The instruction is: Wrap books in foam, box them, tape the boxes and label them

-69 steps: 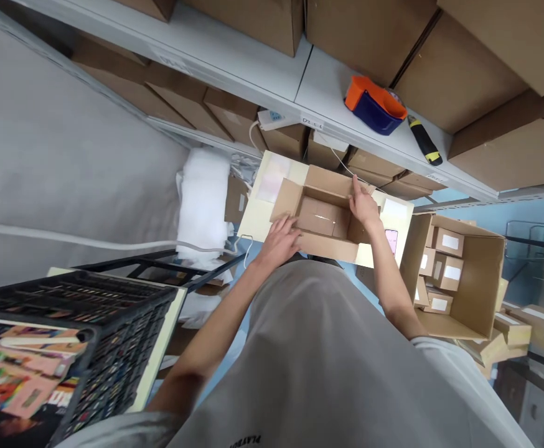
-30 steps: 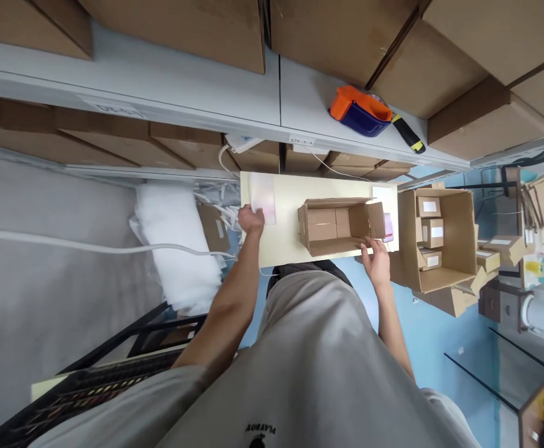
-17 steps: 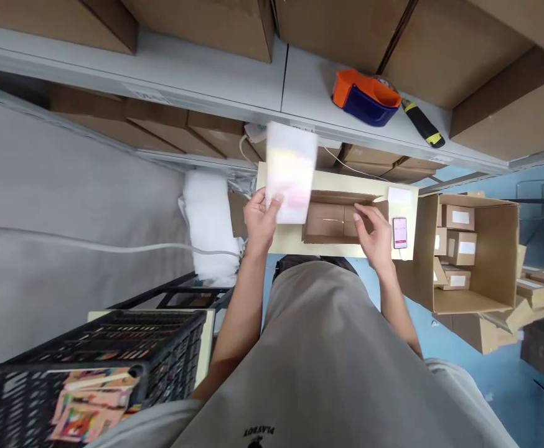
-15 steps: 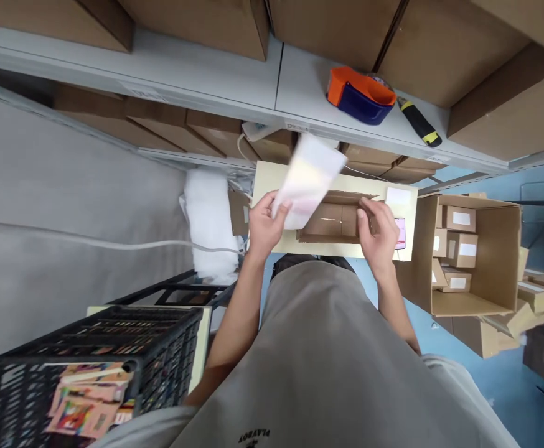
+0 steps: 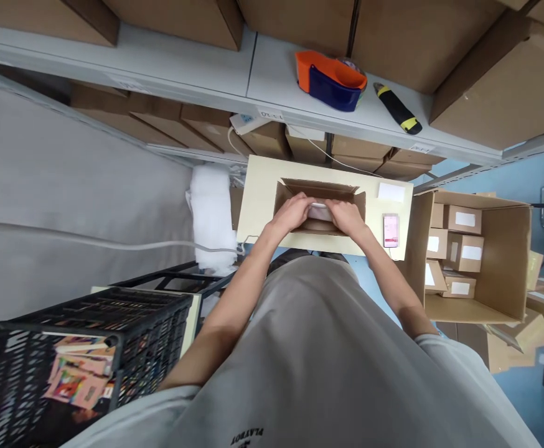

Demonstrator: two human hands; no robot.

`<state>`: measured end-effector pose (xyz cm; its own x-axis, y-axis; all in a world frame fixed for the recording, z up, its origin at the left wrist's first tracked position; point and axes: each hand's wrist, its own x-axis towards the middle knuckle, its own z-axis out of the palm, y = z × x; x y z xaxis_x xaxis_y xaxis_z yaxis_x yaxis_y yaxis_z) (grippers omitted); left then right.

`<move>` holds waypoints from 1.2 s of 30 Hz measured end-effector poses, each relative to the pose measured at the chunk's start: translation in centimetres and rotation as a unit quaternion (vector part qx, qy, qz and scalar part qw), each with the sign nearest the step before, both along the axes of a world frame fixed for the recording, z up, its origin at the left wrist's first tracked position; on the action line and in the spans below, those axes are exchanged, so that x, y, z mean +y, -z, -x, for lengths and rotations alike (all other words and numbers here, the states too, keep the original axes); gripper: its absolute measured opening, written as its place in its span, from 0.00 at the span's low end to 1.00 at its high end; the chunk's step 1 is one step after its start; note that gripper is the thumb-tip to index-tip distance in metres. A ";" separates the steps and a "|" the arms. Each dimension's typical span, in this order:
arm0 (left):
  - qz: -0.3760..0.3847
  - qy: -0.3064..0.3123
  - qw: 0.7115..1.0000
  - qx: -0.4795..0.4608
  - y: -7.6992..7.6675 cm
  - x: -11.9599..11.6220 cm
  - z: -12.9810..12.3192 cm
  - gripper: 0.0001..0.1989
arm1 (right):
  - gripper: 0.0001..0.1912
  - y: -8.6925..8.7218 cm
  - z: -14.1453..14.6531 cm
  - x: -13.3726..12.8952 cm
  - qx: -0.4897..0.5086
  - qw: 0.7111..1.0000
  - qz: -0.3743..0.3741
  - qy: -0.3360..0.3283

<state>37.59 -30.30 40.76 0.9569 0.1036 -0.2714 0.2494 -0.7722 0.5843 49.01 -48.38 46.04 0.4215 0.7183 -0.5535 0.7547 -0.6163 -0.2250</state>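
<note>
An open cardboard box (image 5: 284, 196) sits on the cream tabletop (image 5: 262, 180), its flaps raised. Both hands reach into it and grip a whitish packet (image 5: 319, 212) between them. My left hand (image 5: 293, 213) is closed on the packet's left end, and my right hand (image 5: 345, 216) is closed on its right end. The packet's lower part is hard to make out inside the box. To the right of the box lie a phone (image 5: 391, 231) with a lit screen and a white paper (image 5: 391, 192).
A large carton (image 5: 505, 261) with small labelled boxes stands at the right. The shelf above holds an orange and blue tape dispenser (image 5: 332, 81) and a black and yellow cutter (image 5: 398, 109). A black crate (image 5: 155, 323) is at lower left, a white roll (image 5: 212, 218) behind it.
The packet has gone from above the table's left part down into the box. My right hand has moved left from the box's right side and now grips the packet too. The view has shifted slightly.
</note>
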 end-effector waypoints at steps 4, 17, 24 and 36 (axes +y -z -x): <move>-0.008 0.007 0.996 0.093 2.7 -0.1 -1.4 0.21 | 0.25 2.1 -0.8 1.1 0.036 0.999 0.039 -0.009; -0.002 -0.022 0.987 0.162 5.7 0.9 -3.4 0.10 | 0.26 6.0 -1.6 3.5 0.091 0.992 0.077 0.029; 0.011 -0.066 0.997 -0.042 2.1 1.5 1.3 0.22 | 0.29 2.4 -1.1 -1.6 0.060 0.994 -0.016 0.090; 0.055 -0.269 0.955 -0.107 0.6 1.2 9.9 0.29 | 0.30 2.0 4.5 -10.7 0.045 0.855 -0.296 0.424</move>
